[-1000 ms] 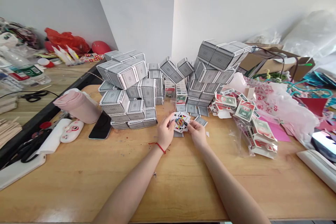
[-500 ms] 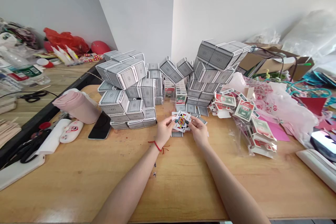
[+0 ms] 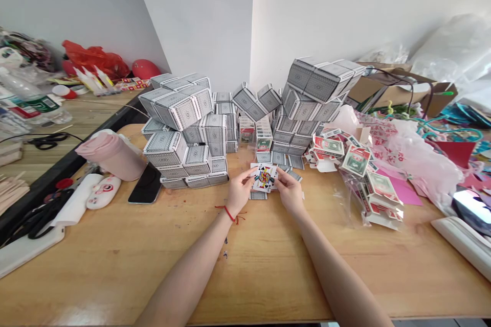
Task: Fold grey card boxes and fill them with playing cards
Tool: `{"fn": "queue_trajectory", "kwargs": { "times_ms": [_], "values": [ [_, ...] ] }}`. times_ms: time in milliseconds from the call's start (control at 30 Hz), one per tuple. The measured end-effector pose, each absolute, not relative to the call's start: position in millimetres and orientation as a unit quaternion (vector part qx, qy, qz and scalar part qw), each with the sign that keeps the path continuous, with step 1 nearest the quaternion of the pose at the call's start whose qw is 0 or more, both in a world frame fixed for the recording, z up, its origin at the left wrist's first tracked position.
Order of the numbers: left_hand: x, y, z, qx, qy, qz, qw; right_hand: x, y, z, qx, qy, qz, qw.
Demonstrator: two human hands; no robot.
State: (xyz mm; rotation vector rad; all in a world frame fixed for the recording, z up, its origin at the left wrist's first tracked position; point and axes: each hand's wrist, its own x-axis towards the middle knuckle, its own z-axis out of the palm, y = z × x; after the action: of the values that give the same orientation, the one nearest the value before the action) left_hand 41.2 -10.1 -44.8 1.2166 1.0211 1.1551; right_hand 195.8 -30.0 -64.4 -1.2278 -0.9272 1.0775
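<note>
Near the middle of the table, my left hand (image 3: 240, 188) and my right hand (image 3: 289, 188) pinch playing cards (image 3: 264, 178) from both sides. The top card, a jack of spades, faces up; other card edges show beside it. Dark polish shows on my thumbnails over the card faces. Just beyond and beneath my hands lie grey-backed cards (image 3: 258, 195), partly hidden. Stacked boxes folded from such cards rise in a left pile (image 3: 186, 138) and a right pile (image 3: 307, 107). Between them stand two card decks (image 3: 264, 135) in clear wrapping.
At left are a black phone (image 3: 143, 186), a pink cup-shaped roll (image 3: 111, 156) and black scissors (image 3: 48, 140). Opened card boxes (image 3: 356, 159) and a pinkish plastic bag (image 3: 414, 153) lie to the right. A white case (image 3: 462, 245) rests near the right edge.
The cards between my fingers have straightened slightly and lie more squarely over one another. Both hands stay in nearly the same place.
</note>
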Motion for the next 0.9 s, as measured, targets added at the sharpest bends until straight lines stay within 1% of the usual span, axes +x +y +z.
{"fn": "queue_trajectory", "kwargs": {
  "times_ms": [133,333,633,900],
  "values": [
    [39.3,-7.3,-45.3,0.527,0.428,0.486,0.55,196.1,-30.3,-65.5,-0.528,-0.407,0.463,0.585],
    [38.8,-4.1,-47.3,0.468,0.457,0.473,0.59,196.2,-31.1,-64.2,-0.536,-0.42,0.461,0.569],
    [38.4,-4.4,-47.0,0.485,0.441,0.459,0.6,195.4,-31.4,-60.6,-0.517,-0.397,0.474,0.591],
    [40.5,-7.3,-42.5,0.481,0.468,0.477,0.568,194.0,-32.4,-57.4,-0.512,-0.39,0.497,0.582]
  ]
}}
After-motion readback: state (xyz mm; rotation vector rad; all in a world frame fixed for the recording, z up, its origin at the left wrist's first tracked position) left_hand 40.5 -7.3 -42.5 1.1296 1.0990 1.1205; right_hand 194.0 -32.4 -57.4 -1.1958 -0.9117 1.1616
